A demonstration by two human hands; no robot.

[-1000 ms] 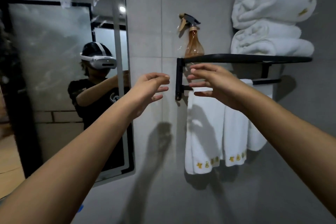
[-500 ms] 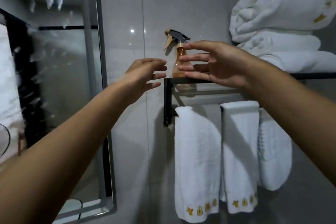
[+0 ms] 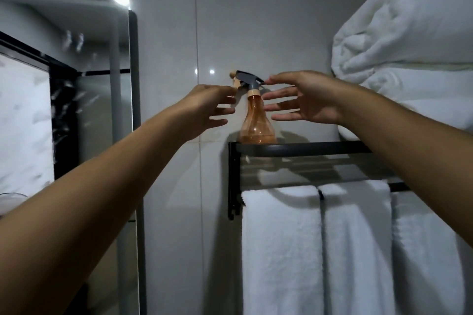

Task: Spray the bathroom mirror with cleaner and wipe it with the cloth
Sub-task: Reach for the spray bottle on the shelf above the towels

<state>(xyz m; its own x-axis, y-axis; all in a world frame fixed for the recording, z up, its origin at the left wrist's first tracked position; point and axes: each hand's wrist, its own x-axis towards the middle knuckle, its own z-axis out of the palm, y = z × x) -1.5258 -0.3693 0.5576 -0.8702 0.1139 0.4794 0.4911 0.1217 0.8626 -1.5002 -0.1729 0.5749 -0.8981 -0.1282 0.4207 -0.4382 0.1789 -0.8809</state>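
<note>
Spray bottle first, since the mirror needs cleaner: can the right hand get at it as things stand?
Probably yes. The right hand is open beside the spray bottle on the black shelf, with nothing between them; the left hand flanks the other side.

The spray bottle (image 3: 257, 120) stands at the left end of the black shelf (image 3: 302, 147) with open air on both flanks, where the left hand (image 3: 207, 107) and right hand (image 3: 304, 100) hover, while the tiled wall (image 3: 256, 20) blocks behind and stacked towels (image 3: 404, 41) crowd the right.
</note>
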